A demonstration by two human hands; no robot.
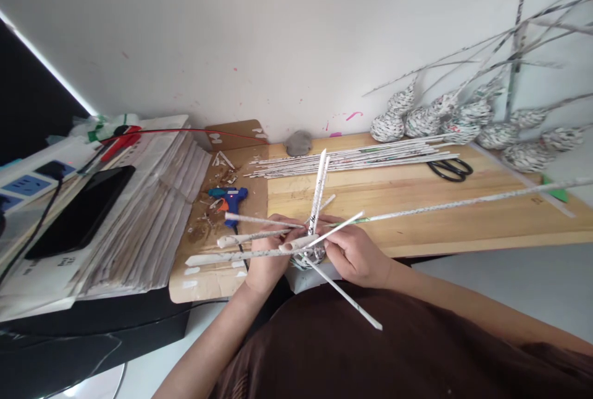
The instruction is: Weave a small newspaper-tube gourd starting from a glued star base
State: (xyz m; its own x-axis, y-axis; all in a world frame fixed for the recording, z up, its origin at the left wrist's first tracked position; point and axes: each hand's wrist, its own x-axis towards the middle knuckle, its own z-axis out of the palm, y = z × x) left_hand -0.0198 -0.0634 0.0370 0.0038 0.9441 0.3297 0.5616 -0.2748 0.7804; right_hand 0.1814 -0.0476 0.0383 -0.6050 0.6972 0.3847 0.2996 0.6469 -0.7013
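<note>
Brown shirt [324, 349] faces the table [463, 226]; left hand [269, 260] and right hand [359, 257] pinch newspaper tubes [317, 192] at a woven base [299, 261], probably to steady it.

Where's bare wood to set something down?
Bare patches on the wooden tabletop: between the bundle of paper sticks and the long paper stick; and the strip between that stick and the front edge. Crowded: around left hand and right hand, amid short sticks; the cardboard, with glue gun and scraps; and the back right, with woven paper pieces and scissors.
</note>
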